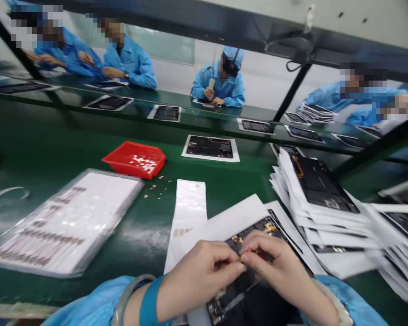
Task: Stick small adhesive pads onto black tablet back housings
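Both hands meet fingertip to fingertip over a black device panel (255,299) that lies on white paper near the front edge. My left hand (204,271), with a teal band at the wrist, is closed in a pinch. My right hand (275,262) pinches too, its thumb and forefinger touching the left fingertips. Whatever lies between the fingers is too small to make out. Under the hands, the panel shows gold-coloured parts along its upper edge. A white strip sheet (190,203) with small grey pieces lies just beyond my left hand.
Left is a clear tray (98,199) of thin pink-grey parts. A red bin (132,158) holds white bits, with small pieces beside it. Stacked panels with paper (319,181) stand right. Another panel (209,147) lies ahead; people in blue work beyond, under an overhead shelf (224,36).
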`<state>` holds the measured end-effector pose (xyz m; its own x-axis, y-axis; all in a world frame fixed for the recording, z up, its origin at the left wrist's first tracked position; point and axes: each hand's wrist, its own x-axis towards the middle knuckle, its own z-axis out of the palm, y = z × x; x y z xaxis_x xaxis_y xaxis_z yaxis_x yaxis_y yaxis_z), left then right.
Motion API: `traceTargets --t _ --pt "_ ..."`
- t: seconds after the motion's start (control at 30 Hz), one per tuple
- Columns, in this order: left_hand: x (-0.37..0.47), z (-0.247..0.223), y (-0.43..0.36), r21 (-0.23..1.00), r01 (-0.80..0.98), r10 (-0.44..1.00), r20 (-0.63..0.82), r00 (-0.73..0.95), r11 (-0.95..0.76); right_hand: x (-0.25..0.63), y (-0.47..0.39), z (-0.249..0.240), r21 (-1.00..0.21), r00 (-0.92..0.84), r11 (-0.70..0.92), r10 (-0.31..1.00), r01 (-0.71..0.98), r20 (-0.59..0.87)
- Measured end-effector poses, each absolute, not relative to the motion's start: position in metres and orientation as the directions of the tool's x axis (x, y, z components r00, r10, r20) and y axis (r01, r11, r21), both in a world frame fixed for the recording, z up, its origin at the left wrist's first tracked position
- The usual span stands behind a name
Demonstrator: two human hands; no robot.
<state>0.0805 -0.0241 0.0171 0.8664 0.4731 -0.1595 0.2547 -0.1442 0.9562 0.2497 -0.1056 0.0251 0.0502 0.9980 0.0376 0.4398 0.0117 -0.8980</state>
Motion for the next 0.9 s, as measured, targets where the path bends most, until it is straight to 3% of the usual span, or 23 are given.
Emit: traceTargets --t 0.13,0.3,0.4,0.5,0.9 --pt "0.101 0.015 -0.039 0.91 0.166 0.446 0.022 0.895 -0.379 0.261 -0.136 0.021 -0.932 0.143 0.004 0.988 0.362 0.06" --pt "0.111 0.004 -0.054 0.837 0.181 0.386 0.04 0.922 -0.517 0.281 -0.169 0.015 -0.902 0.309 -0.029 0.944 0.432 0.118" --pt "0.105 -0.01 -0.057 0.759 0.165 0.32 0.059 0.946 -0.63 0.303 -0.192 0.004 -0.806 0.409 -0.159 0.906 0.57 0.11" --pt "0.099 -0.022 -0.057 0.674 0.088 0.182 0.069 0.981 -0.734 0.317 -0.21 -0.011 -0.666 0.386 -0.278 0.922 0.693 0.016" --pt "0.099 -0.025 -0.054 0.62 0.069 0.114 0.033 0.993 -0.782 0.305 -0.215 -0.019 -0.432 0.333 -0.302 0.943 0.85 -0.003"
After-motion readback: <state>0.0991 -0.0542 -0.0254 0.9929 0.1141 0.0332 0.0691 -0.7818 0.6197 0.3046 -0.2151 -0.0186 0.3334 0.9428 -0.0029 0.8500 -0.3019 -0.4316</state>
